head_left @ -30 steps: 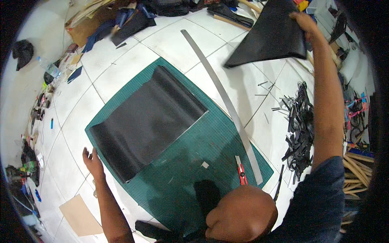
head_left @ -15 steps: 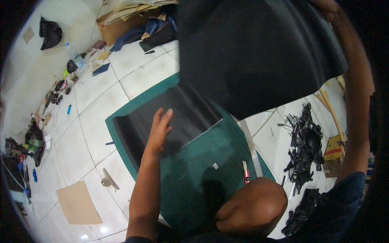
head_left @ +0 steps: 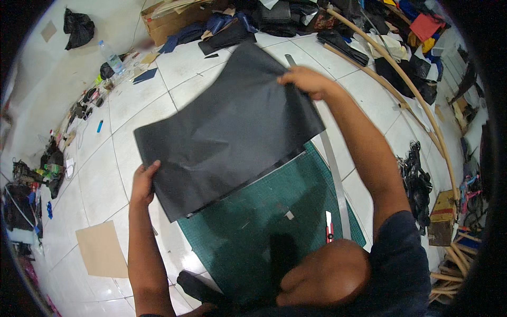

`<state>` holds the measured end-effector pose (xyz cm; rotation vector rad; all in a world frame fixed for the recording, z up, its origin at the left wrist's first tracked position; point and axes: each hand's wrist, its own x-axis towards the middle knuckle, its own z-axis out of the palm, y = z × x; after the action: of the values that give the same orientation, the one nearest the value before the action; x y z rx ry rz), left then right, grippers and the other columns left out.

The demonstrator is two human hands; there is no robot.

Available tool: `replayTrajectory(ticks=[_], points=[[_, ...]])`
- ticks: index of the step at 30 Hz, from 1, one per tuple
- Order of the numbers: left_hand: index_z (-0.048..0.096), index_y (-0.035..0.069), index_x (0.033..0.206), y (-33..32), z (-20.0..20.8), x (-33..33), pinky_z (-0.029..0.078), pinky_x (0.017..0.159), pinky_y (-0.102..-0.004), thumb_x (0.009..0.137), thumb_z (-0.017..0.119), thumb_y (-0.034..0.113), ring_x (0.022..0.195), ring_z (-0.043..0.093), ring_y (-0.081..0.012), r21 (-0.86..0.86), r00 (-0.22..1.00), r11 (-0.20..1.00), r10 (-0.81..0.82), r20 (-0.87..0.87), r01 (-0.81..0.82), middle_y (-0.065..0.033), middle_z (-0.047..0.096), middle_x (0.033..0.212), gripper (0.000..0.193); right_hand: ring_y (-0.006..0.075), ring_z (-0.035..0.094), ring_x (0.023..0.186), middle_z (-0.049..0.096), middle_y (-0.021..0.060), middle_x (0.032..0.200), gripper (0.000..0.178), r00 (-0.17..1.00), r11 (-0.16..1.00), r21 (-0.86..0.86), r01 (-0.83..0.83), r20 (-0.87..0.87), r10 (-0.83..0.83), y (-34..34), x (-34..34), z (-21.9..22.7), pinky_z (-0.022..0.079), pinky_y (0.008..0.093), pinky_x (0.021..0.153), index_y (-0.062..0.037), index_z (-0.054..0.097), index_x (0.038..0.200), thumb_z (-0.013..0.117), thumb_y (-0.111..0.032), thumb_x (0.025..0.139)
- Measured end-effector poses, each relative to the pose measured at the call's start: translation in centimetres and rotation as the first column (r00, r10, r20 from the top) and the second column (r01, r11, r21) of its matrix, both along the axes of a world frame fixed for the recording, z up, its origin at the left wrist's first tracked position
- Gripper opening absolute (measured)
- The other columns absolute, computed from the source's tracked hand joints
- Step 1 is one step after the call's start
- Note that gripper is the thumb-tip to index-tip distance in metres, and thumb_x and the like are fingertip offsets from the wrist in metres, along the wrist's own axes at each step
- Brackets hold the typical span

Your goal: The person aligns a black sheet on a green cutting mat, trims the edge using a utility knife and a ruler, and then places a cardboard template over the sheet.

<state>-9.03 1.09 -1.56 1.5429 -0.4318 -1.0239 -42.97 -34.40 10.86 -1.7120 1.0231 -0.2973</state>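
A large black sheet (head_left: 227,121), like synthetic leather, spans between my two hands above the green cutting mat (head_left: 237,253). My left hand (head_left: 143,182) pinches its left edge, thumb on top. At the upper right, my right hand (head_left: 306,83) grips the sheet's other side, fingers closed on it. Along the sheet's near edge shows a thin strip of another black piece (head_left: 253,179) lying on the mat; the rest of that piece is hidden. A red utility knife (head_left: 329,228) with its blade out lies on the mat by my knee. Beside it runs a metal ruler (head_left: 338,190).
A tan board (head_left: 103,251) lies on the tiled floor at left. Black offcuts (head_left: 416,177) are heaped at right, near long bent poles (head_left: 412,87). A cardboard box (head_left: 169,24) and dark material stand at the back. A water bottle (head_left: 111,57) is by the wall.
The big sheet has come down from the upper right to over the mat, covering most of the lower piece. My left hand moved left and took hold of its edge.
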Motion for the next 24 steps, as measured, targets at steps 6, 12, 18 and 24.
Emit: replayTrajectory(ticks=[6,12,18,24], points=[[0.060,-0.008,0.116,-1.6,-7.5,0.8,0.053,0.084,-0.0376,0.085,0.076,0.022,0.093,0.068,-0.0282,0.188,0.984,0.979,0.046,0.169,-0.078,-0.0186,0.069,0.107,0.046,0.0322,0.068,0.090,0.068,0.0217,0.107,0.042,0.987,0.997,0.062,0.046,-0.157,-0.035,-1.6,2.0,-13.9,0.054,0.0447,0.081,0.0092,0.063,0.113,0.067,-0.021,0.084],[0.059,-0.010,0.117,-0.9,-8.6,0.5,0.052,0.084,-0.0355,0.082,0.080,0.031,0.095,0.068,-0.0284,0.280,0.907,0.948,0.019,0.420,-0.149,-0.0221,0.069,0.107,0.058,0.0402,0.065,0.106,0.064,0.0292,0.116,0.061,0.869,0.924,-0.281,-0.258,-0.486,0.095,-1.5,2.5,-17.3,0.051,0.0450,0.091,0.0072,0.063,0.115,0.073,-0.042,0.079],[0.057,-0.011,0.123,-2.4,-7.1,-1.6,0.051,0.091,-0.0415,0.082,0.076,0.050,0.099,0.067,-0.0365,0.490,0.602,0.837,-0.266,0.753,-0.244,-0.0255,0.068,0.108,0.076,0.0376,0.065,0.104,0.067,0.0251,0.109,0.055,0.864,0.859,-0.454,-0.238,-0.504,-0.027,-2.5,1.2,-18.5,0.052,0.0468,0.091,0.0015,0.065,0.111,0.072,-0.044,0.081],[0.037,-0.011,0.141,-2.1,-8.2,-1.3,0.040,0.107,-0.0439,0.089,0.064,0.055,0.131,0.047,-0.0414,0.417,0.868,0.885,-0.028,0.496,-0.210,-0.0313,0.041,0.145,0.089,0.0439,0.056,0.117,0.055,0.0300,0.129,0.067,0.925,0.842,-0.529,-0.110,-0.364,-0.108,-0.7,0.8,-20.4,0.048,0.0495,0.098,0.0015,0.053,0.131,0.066,-0.047,0.086]])
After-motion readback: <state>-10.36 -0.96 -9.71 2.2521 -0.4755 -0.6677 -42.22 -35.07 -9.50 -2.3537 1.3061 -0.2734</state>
